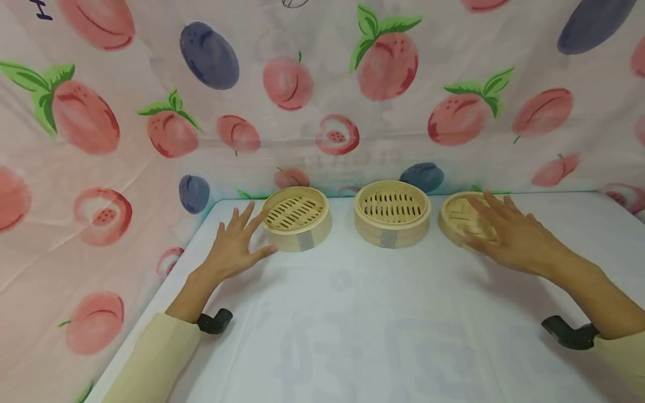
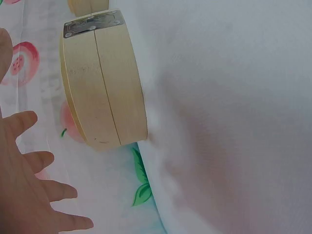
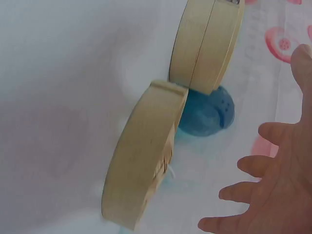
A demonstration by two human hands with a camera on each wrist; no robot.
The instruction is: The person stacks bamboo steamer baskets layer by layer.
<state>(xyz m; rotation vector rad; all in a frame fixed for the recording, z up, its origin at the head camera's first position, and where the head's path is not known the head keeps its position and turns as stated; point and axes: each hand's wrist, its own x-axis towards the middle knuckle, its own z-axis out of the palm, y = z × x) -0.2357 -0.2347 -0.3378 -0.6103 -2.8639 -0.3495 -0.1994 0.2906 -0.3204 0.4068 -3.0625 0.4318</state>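
Three round bamboo pieces stand in a row at the back of the white table. On the left is a bamboo steamer basket (image 1: 296, 218) with a slatted floor and a metal strip on its side. A second, similar steamer basket (image 1: 392, 214) stands in the middle. To the right lies a woven bamboo steamer lid (image 1: 463, 219). My left hand (image 1: 234, 246), fingers spread, hovers beside the left basket, apart from it in the left wrist view. Above the lid my right hand (image 1: 514, 235) is held with fingers spread, partly covering it; the right wrist view shows a gap between them.
A white cloth (image 1: 342, 324) covers the table. Behind and to the left hangs a curtain (image 1: 242, 61) printed with peaches and plums, meeting the table's back edge just behind the baskets. Black wrist mounts (image 1: 215, 321) sit at both cuffs.
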